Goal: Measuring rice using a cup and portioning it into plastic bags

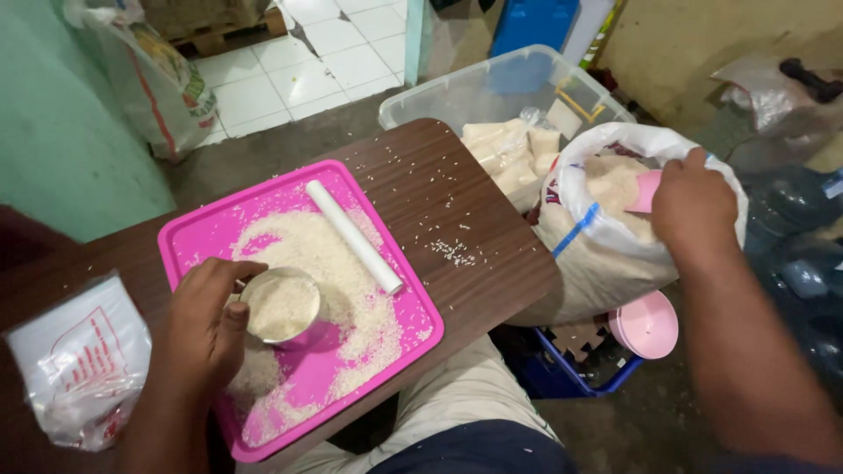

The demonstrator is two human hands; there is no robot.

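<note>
Left hand wrapped round a small shiny metal cup, fingers curled on its rim and side, thumb across the near edge. Cup filled to the brim with white rice, sitting near the middle of a square hot-pink plastic tray with rounded corners and a raised lip. Loose rice scattered all over the tray in a grainy, uneven layer, thicker toward the far side. White smooth cylinder, kinda like a plastic roller, lying diagonally across the tray's right half. Tray resting on a dark brown wood-grain table, a few stray grains sprinkled on the bare surface.

Over on the right, right hand closed around a pink plastic scoop, dipped into an open woven white sack full of rice. Sack mouth rolled down, soft and crumpled, blue stripe along the side.

Crinkly clear plastic bag with red print at near left on the table. Clear plastic tub beyond the sack, holding packed bags of rice. Round pink lid below the sack on a blue crate.
</note>
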